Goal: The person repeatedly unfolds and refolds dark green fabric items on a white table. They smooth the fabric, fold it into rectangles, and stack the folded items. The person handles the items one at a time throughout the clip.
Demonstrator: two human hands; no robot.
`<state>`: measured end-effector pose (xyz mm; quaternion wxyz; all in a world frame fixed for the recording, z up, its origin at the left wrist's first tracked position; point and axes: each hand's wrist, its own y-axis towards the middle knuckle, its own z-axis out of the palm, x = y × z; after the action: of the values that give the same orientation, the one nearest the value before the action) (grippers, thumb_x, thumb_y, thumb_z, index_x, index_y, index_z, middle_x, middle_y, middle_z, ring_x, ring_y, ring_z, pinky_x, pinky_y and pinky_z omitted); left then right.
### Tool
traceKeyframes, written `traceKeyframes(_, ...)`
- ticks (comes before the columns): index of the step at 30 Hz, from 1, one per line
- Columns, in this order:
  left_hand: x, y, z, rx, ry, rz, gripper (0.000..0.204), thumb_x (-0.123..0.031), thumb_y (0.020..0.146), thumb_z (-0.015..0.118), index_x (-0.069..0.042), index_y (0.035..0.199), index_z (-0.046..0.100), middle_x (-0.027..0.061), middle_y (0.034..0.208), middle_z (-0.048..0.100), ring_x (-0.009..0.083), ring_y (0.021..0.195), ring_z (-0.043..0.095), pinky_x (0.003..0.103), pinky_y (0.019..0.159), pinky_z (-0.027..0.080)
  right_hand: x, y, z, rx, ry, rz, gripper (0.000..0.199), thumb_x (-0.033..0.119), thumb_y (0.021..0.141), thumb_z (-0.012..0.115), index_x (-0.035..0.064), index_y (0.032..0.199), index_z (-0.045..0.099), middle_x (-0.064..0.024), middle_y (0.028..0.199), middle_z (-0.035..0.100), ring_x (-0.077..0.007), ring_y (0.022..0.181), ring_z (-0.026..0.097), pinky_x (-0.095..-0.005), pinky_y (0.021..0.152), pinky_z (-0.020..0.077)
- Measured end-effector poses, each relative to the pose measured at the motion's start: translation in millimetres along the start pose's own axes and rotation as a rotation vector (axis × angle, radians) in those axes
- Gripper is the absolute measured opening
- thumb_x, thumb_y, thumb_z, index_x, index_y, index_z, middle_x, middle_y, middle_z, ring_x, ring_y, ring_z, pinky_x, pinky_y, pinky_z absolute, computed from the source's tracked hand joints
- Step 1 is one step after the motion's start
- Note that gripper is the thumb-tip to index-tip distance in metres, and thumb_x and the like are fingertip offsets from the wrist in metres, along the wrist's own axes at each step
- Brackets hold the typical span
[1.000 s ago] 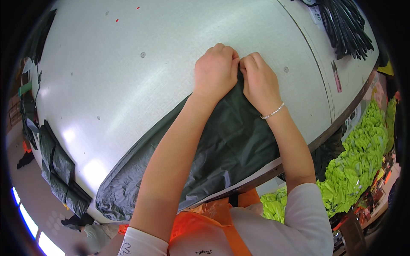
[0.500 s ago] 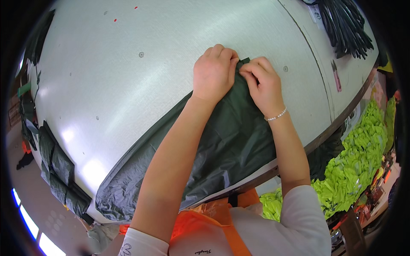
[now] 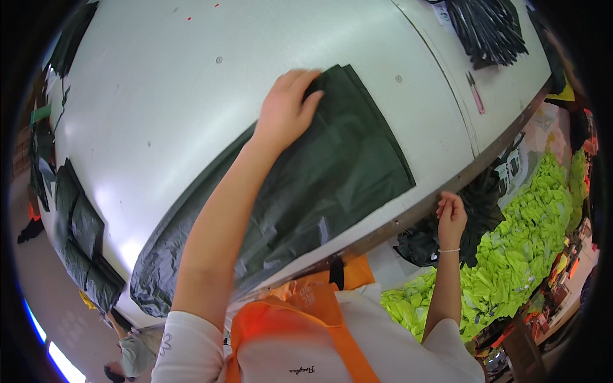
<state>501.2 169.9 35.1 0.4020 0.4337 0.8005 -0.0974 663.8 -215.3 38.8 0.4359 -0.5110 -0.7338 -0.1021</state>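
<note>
Dark green fabric (image 3: pixel 338 147), smooth and slightly shiny, lies spread along the near part of the pale table, with its edges doubled at the right end. My left hand (image 3: pixel 287 105) rests on its far upper edge, thumb apart from the fingers. Past the table's near right edge, my right hand (image 3: pixel 451 216) is away from the fabric. Its fingers are curled in, and nothing shows between them. Beside and behind that hand is a heap of black material (image 3: pixel 418 246), lower than the tabletop.
Pink-handled snips (image 3: pixel 476 96) and a bundle of black strips (image 3: pixel 488 32) lie at the far right of the table (image 3: pixel 191 102). A large pile of lime-green fabric (image 3: pixel 511 255) sits below the right edge. Folded dark packs (image 3: pixel 83 226) lie at the left, near another person (image 3: pixel 135 351).
My right hand has let go of the fabric's corner and moved right and nearer, past the table edge. My left hand has opened and shifted left. The fabric's right end now lies flatter.
</note>
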Motion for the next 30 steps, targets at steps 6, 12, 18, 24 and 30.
traceKeyframes(6, 0.2, -230.7, -74.5, -0.159, 0.314, -0.199, 0.026, -0.001, 0.080, 0.060, -0.005, 0.105, 0.064, 0.0129, 0.107, 0.061, 0.0300, 0.100, 0.057, 0.037, 0.088, 0.045, -131.3, -89.1, -2.1, 0.319, -0.760, 0.010, 0.029, 0.007, 0.078, 0.052, 0.0065, 0.104, 0.066, -0.0165, 0.120, 0.058, -0.0371, 0.101, 0.059, -0.0417, 0.087, 0.0465)
traceKeyframes(12, 21.6, -510.4, -204.9, -0.365, 0.749, -0.641, 0.035, -0.005, 0.085, 0.056, -0.003, 0.120, 0.055, 0.0179, 0.123, 0.053, 0.0356, 0.112, 0.049, 0.042, 0.097, 0.038, -113.5, -111.8, 12.8, 0.250, -0.807, 0.098, 0.064, 0.009, 0.080, 0.052, 0.0166, 0.141, 0.034, -0.0307, 0.100, 0.061, -0.0491, 0.095, 0.055, -0.0540, 0.098, 0.0329)
traceKeyframes(18, 6.0, -643.6, -262.8, -0.192, 0.936, -0.883, 0.068, 0.006, 0.067, 0.047, -0.003, 0.134, 0.040, 0.0171, 0.137, 0.042, 0.0328, 0.128, 0.038, 0.040, 0.107, 0.029, 39.9, -105.3, 50.7, 0.162, -0.727, -0.937, 0.049, -0.007, 0.078, 0.047, 0.0002, 0.127, 0.047, -0.0170, 0.137, 0.042, -0.0360, 0.126, 0.039, -0.0470, 0.106, 0.0299)
traceKeyframes(24, -3.2, -687.8, -288.6, 0.006, 0.982, -0.893, 0.081, 0.007, 0.066, 0.052, -0.010, 0.142, 0.030, 0.0102, 0.145, 0.033, 0.0274, 0.133, 0.033, 0.042, 0.110, 0.024, 82.6, -87.5, 139.9, 0.285, -1.205, -1.193, 0.065, -0.004, 0.082, 0.044, 0.0111, 0.144, 0.028, -0.0102, 0.148, 0.030, -0.0259, 0.135, 0.030, -0.0437, 0.111, 0.0231)
traceKeyframes(30, 31.2, -708.2, -292.5, -0.118, 1.024, -0.949, 0.081, 0.003, 0.066, 0.060, -0.011, 0.141, 0.034, 0.0074, 0.143, 0.039, 0.0253, 0.132, 0.035, 0.040, 0.110, 0.025, 102.8, -91.6, 161.2, 0.326, -1.212, -1.071, 0.084, -0.004, 0.071, 0.057, 0.0238, 0.145, 0.028, -0.0187, 0.143, 0.035, -0.0321, 0.128, 0.039, -0.0436, 0.106, 0.0327)
